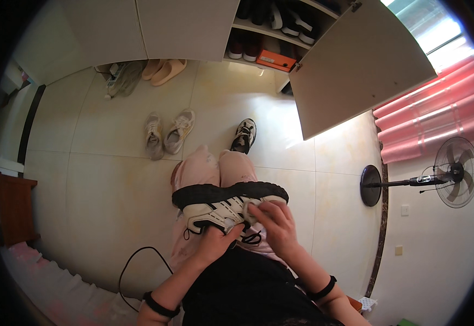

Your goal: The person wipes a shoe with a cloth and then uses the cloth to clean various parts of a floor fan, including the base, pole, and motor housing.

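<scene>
Across my lap lies a white and black sneaker [216, 210] on its side, its black sole facing away from me and its toe to the right. My left hand [218, 244] reaches into the shoe's opening and grips it by the collar and tongue; part of the fingers is hidden inside. With my right hand [275, 224] I pinch a crumpled pale wipe or cloth [251, 212] against the upper near the toe. Black laces [253, 237] hang loose beside it. A similar sneaker [245, 134] stands on the tiled floor past my knees.
Worn white sneakers [179, 130] stand left of centre, with beige slippers [167, 72] and grey shoes [124, 79] by the cabinet. An open cabinet door [355, 69] juts out beside shelves of shoes and an orange box [277, 60]. A standing fan [455, 173] is at right. A black cable [131, 256] loops at lower left.
</scene>
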The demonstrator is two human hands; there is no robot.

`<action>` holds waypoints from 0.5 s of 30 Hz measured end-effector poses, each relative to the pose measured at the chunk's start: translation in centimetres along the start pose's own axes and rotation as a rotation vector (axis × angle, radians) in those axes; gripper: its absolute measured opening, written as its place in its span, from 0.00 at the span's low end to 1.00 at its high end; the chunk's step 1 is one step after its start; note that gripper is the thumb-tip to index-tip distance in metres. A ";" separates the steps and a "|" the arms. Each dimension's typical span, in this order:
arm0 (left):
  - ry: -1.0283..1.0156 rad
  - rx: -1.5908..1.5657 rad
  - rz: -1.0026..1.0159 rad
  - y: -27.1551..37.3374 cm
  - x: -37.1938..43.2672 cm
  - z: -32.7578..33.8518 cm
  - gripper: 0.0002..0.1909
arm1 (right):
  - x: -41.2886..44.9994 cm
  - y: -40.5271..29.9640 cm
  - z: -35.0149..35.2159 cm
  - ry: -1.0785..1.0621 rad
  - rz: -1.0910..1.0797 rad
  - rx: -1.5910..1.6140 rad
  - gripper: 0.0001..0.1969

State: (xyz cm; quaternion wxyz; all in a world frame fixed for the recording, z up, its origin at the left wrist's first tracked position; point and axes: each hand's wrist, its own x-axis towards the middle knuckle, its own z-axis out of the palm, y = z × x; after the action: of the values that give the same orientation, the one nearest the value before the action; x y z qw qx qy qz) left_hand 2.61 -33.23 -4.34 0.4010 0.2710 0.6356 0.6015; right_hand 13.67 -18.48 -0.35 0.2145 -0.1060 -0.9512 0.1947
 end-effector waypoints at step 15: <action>-0.054 0.126 -0.116 -2.9 -1.7 -0.5 0.23 | 2.8 -3.6 0.6 -0.200 -0.112 0.072 0.25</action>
State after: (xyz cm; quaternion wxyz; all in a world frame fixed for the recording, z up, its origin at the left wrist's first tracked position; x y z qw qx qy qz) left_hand 3.52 -35.31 -6.94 0.4344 0.2747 0.6756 0.5285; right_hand 10.49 -21.10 1.73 0.1329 -0.0249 -0.9647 0.2259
